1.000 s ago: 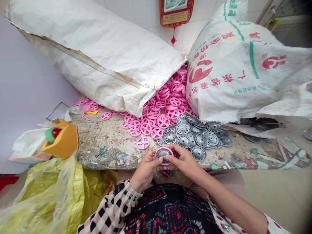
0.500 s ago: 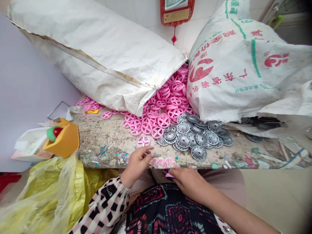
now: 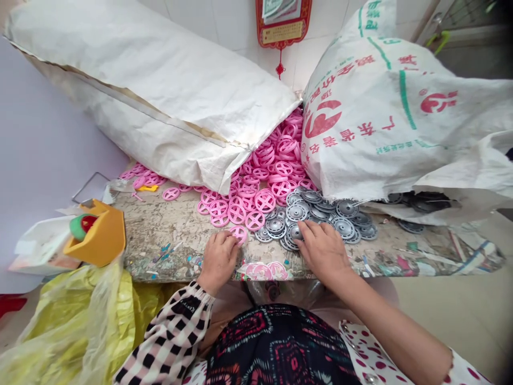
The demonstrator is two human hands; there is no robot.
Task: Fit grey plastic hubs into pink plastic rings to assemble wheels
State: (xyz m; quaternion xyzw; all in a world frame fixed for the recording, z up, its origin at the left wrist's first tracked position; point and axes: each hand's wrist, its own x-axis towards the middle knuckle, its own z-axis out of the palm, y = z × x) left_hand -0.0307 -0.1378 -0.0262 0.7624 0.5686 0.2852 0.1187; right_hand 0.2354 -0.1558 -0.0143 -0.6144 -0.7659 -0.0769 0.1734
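My left hand [image 3: 219, 259] pinches the edge of a pink spoked ring [image 3: 239, 234] lying near the front of the worktop. To its right, my right hand [image 3: 324, 248] is curled down over the front of the grey wheel discs [image 3: 276, 224], thumb and fingers at the edge of one grey disc [image 3: 295, 231]. Its palm hides whatever lies underneath. Behind both hands spreads a pile of pink spoked rings [image 3: 264, 201]. Several flat pink printed pieces [image 3: 262, 271] lie at the worktop's front edge, between the hands.
A large white sack [image 3: 160, 91] leans in from the left over the pink rings. A printed sack [image 3: 360, 133] stands right, above the grey discs. On the worn worktop [image 3: 140, 230], a yellow holder [image 3: 100, 240] with a green-and-red roll sits left. Yellow plastic bags [image 3: 80, 315] hang below.
My right hand has come up from below the worktop edge to the grey discs, without the pink-and-dark piece it held. My left hand has closed on the nearest pink ring.
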